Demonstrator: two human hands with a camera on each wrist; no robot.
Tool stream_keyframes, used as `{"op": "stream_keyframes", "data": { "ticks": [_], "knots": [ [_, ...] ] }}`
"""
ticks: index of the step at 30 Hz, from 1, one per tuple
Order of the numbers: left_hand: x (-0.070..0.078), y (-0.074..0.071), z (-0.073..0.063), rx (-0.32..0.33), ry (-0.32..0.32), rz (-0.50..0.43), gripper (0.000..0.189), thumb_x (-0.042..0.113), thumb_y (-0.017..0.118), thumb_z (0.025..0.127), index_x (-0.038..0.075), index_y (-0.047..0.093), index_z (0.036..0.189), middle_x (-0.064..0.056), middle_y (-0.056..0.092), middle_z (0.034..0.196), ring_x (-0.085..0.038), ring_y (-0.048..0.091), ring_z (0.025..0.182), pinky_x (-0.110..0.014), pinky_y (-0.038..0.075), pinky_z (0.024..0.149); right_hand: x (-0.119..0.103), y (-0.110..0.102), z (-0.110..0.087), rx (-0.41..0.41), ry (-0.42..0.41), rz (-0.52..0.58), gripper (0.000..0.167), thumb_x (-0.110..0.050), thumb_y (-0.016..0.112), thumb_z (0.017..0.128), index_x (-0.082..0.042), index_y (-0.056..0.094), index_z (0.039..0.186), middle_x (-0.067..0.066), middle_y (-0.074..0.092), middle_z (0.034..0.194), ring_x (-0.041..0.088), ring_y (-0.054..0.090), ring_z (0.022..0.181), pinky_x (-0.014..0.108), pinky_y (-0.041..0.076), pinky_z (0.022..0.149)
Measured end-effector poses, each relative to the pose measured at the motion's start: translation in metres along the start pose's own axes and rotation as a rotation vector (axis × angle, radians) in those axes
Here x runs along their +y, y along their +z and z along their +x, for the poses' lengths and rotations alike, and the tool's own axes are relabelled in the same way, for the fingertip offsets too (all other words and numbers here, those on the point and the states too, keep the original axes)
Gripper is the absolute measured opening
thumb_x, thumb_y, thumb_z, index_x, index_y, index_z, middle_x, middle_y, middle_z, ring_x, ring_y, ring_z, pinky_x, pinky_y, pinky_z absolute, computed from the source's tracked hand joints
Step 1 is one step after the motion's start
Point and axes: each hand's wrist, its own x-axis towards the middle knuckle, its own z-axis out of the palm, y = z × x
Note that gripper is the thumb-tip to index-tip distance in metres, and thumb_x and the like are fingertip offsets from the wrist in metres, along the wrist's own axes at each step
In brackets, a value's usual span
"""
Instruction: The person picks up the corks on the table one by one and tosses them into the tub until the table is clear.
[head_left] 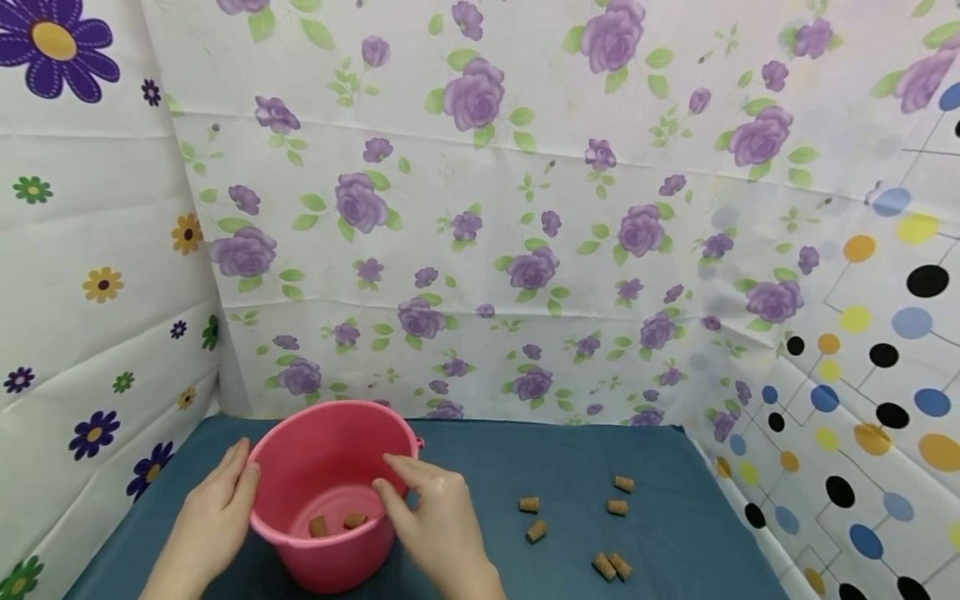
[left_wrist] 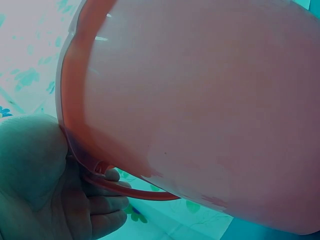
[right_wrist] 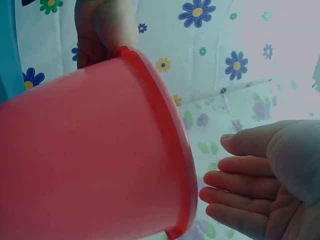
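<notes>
A pink bucket (head_left: 337, 558) stands on the dark blue cloth, its mouth facing up toward the head view. Two corks, one cork (head_left: 318, 526) beside another cork (head_left: 356, 521), lie on its floor. My left hand (head_left: 213, 508) rests against the left of the rim, thumb and fingers extended. In the left wrist view its fingers reach past the thin bucket handle (left_wrist: 135, 193). My right hand (head_left: 442, 517) is at the right of the rim with fingers relaxed and spread from the thumb. The right wrist view shows a small gap between its fingertips and the bucket (right_wrist: 100, 155).
Several corks lie on the cloth right of the bucket, among them a cork (head_left: 528, 504), a cork (head_left: 617, 507) and a paired cork (head_left: 603, 567). Patterned sheets hang around: a floral back sheet (head_left: 465, 250), a left sheet (head_left: 75, 350) and a dotted right sheet (head_left: 862, 450).
</notes>
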Motion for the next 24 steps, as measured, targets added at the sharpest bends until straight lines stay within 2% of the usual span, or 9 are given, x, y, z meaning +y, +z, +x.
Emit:
{"op": "stream_keyframes", "data": {
  "ticks": [2,3,6,9,11,13,16,22,24],
  "knots": [
    [0.000,0.000,0.000,0.005,0.001,0.003,0.075,0.045,0.022,0.118,-0.016,0.016,0.162,-0.042,0.014,0.166,-0.062,0.017,0.153,-0.079,0.024,0.116,0.001,-0.003,0.000,0.003,-0.010,-0.017,0.030,-0.027,0.075,0.104,-0.010,0.080,0.128,0.004,0.078,0.125,0.001,0.073,0.088,0.011,0.047,0.051],
    [0.000,0.000,0.000,0.005,-0.001,0.003,0.075,0.045,0.021,0.118,-0.016,0.016,0.162,-0.042,0.014,0.166,-0.062,0.016,0.153,-0.079,0.024,0.116,0.001,-0.005,0.000,0.006,-0.014,-0.028,0.031,-0.028,0.075,0.104,-0.010,0.080,0.128,0.004,0.078,0.125,0.001,0.074,0.090,0.010,0.046,0.050],
    [0.000,0.000,0.000,0.006,-0.002,0.000,0.075,0.044,0.021,0.118,-0.016,0.015,0.162,-0.042,0.014,0.166,-0.062,0.016,0.153,-0.079,0.024,0.116,0.004,-0.011,-0.001,0.013,-0.011,-0.054,0.032,-0.030,0.074,0.105,-0.010,0.079,0.129,0.006,0.077,0.126,-0.005,0.064,0.065,0.010,0.040,0.046],
    [0.001,0.001,0.000,-0.001,-0.010,-0.002,0.074,0.044,0.021,0.118,-0.015,0.014,0.162,-0.042,0.013,0.167,-0.062,0.015,0.153,-0.079,0.023,0.116,0.007,-0.018,-0.003,0.018,0.002,-0.075,0.031,-0.029,0.075,0.104,-0.010,0.080,0.128,0.006,0.078,0.125,-0.003,0.067,0.066,0.010,0.043,0.048],
    [0.002,0.001,-0.001,-0.004,-0.017,-0.002,0.075,0.044,0.020,0.118,-0.015,0.014,0.162,-0.041,0.012,0.167,-0.062,0.015,0.154,-0.079,0.023,0.116,0.010,-0.022,-0.004,0.019,0.007,-0.089,0.031,-0.027,0.076,0.103,-0.010,0.080,0.128,0.006,0.078,0.124,0.005,0.077,0.087,0.011,0.054,0.061],
    [0.002,0.000,-0.001,-0.010,-0.024,-0.002,0.075,0.045,0.020,0.118,-0.015,0.013,0.163,-0.041,0.011,0.167,-0.061,0.014,0.154,-0.079,0.023,0.116,0.014,-0.027,-0.006,0.018,0.013,-0.103,0.030,-0.025,0.077,0.102,-0.010,0.080,0.128,0.006,0.078,0.124,0.017,0.075,0.114,0.017,0.061,0.075],
    [0.001,-0.001,-0.001,-0.011,-0.023,0.003,0.075,0.045,0.019,0.118,-0.015,0.013,0.162,-0.041,0.012,0.167,-0.062,0.014,0.153,-0.080,0.023,0.116,0.020,-0.035,-0.009,0.012,0.038,-0.124,0.030,-0.025,0.076,0.103,-0.010,0.079,0.129,0.006,0.078,0.125,0.018,0.074,0.115,0.025,0.063,0.084],
    [0.001,0.000,0.000,-0.003,-0.007,0.004,0.074,0.043,0.020,0.118,-0.016,0.014,0.162,-0.042,0.013,0.166,-0.063,0.016,0.152,-0.080,0.024,0.115,0.033,-0.051,-0.018,0.007,0.094,-0.158,0.033,-0.033,0.073,0.105,-0.012,0.079,0.129,0.007,0.078,0.124,0.019,0.076,0.111,0.030,0.065,0.079],
    [0.000,0.001,0.000,-0.013,-0.013,0.003,0.074,0.043,0.020,0.118,-0.016,0.012,0.162,-0.043,0.012,0.166,-0.063,0.015,0.152,-0.080,0.023,0.115,0.038,-0.056,-0.021,0.001,0.106,-0.180,0.033,-0.034,0.073,0.105,-0.013,0.079,0.129,0.006,0.078,0.124,0.019,0.076,0.112,0.031,0.066,0.082]
  ]
}}
